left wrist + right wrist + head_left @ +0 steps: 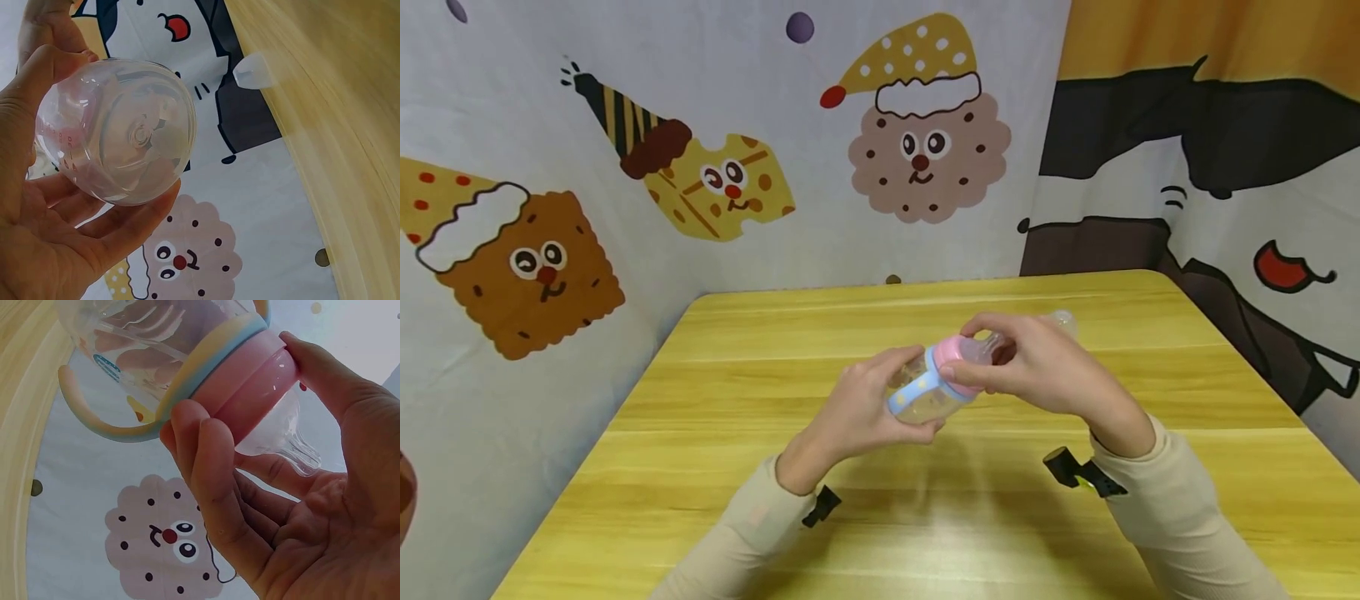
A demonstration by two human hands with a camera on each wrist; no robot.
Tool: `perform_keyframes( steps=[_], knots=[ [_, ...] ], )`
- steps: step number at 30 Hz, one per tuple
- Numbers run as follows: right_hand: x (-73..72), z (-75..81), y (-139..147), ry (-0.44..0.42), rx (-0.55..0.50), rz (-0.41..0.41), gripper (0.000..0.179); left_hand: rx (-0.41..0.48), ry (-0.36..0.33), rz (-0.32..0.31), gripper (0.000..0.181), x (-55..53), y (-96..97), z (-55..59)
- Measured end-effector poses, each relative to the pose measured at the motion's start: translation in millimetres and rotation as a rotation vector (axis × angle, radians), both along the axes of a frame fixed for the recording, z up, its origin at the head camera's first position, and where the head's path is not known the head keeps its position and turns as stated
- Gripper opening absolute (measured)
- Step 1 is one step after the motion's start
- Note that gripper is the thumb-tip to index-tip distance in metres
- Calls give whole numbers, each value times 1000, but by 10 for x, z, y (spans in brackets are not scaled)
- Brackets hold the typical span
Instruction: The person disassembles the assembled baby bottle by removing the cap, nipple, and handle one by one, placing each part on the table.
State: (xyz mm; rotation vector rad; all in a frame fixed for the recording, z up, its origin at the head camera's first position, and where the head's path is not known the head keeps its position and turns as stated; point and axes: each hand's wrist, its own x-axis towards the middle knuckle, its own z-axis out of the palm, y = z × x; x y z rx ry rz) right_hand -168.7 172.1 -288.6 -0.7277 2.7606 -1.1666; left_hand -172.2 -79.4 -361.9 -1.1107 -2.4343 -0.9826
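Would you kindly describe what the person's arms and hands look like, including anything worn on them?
The left sleeve and right sleeve are plain cream and long. The left hand and right hand wear no gloves. A small, blocky black device sits at the left cuff and another at the right, with a yellow-green patch.

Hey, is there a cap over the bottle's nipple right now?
No, the right wrist view shows the clear nipple bare, sticking out of the pink collar that the right hand grips.
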Motion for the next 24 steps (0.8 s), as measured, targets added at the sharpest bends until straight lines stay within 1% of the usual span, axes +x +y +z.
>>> perform_keyframes(
  steps=[5, 8, 12, 18, 24],
  knots=[
    [-11, 8, -22, -16, -21, 7, 43, -11, -4, 16, 75, -4, -42, 52],
    [-3, 11, -24, -12, -24, 8, 46, -21, -4, 26, 76, -10, -53, 73],
    [18, 26, -33, 13, -29, 22, 50, -28, -2, 31, 74, -14, -71, 81],
    [41, 10, -8, 12, -64, 38, 53, -17, -10, 31, 72, -8, -52, 62],
    [37, 23, 13, 27, -72, 49, 53, -17, -7, 27, 73, -9, -55, 93]
  ],
)
